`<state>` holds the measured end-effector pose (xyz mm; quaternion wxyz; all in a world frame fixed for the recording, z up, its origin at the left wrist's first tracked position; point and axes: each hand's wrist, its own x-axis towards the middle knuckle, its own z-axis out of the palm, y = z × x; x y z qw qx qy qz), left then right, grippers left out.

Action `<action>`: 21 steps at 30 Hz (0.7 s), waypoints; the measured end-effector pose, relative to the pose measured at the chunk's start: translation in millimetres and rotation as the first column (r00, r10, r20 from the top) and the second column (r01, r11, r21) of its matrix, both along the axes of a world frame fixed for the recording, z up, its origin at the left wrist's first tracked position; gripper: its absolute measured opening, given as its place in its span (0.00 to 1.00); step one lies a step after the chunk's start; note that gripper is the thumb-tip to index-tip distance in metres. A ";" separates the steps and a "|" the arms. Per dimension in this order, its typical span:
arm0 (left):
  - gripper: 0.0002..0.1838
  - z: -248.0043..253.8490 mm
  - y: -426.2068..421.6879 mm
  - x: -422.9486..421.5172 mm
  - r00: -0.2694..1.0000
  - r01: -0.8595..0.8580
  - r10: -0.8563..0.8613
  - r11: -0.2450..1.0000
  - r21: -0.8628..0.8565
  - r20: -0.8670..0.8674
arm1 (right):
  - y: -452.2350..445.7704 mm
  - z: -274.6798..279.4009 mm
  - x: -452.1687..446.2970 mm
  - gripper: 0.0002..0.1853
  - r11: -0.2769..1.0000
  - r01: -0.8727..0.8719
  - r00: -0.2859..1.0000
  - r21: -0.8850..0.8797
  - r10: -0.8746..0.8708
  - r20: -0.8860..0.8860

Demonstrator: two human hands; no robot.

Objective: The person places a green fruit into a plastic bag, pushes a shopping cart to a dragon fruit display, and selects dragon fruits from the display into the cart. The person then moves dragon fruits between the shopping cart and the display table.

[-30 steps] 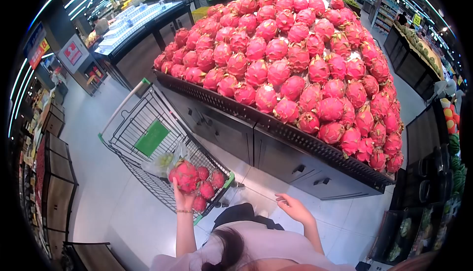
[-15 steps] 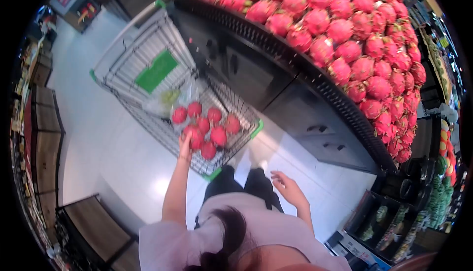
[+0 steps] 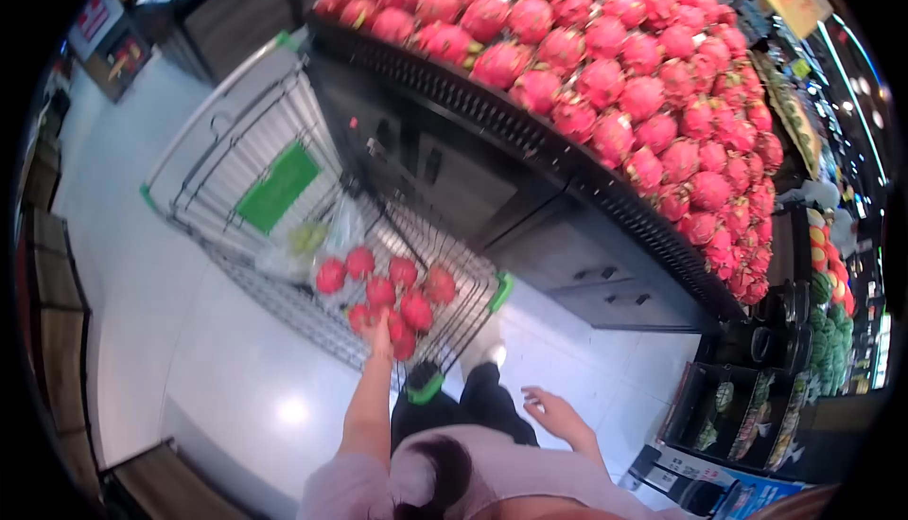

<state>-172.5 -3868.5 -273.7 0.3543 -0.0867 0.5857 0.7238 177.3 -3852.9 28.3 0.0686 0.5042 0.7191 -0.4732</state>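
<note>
Several pink dragon fruits [image 3: 415, 310] lie loose together in the near end of a wire shopping cart [image 3: 246, 269]. Among them is my left hand [image 3: 380, 335], reaching in from below, its fingers against or just over the fruits at the near side. Blur and the fruits hide whether those fingers grip one. My right hand [image 3: 556, 413] hangs beside my body over the floor, fingers loosely spread, holding nothing. Farther in the cart, a clear plastic bag [image 3: 284, 260] with pale green produce rests behind the dragon fruits.
A black display stand [image 3: 539, 137] with drawers, heaped with dragon fruits [image 3: 601, 80], borders the cart on the right. Dark crates [image 3: 724, 416] of packed produce stand at the lower right. A wooden-topped stand [image 3: 170, 482] is at the lower left. Tiled floor [image 3: 189, 331] lies left of the cart.
The dragon fruit in my left hand has gone down among the others, and that hand has shifted right and lower in view. My head view has turned slightly. My right hand still hangs free.
</note>
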 end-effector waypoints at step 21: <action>0.48 1.7 6.7 -0.2 0.652 0.395 -0.751 0.452 -0.799 -0.103 | -2.3 -19.6 -26.0 0.22 0.997 -0.073 0.997 -0.031 0.073 -0.008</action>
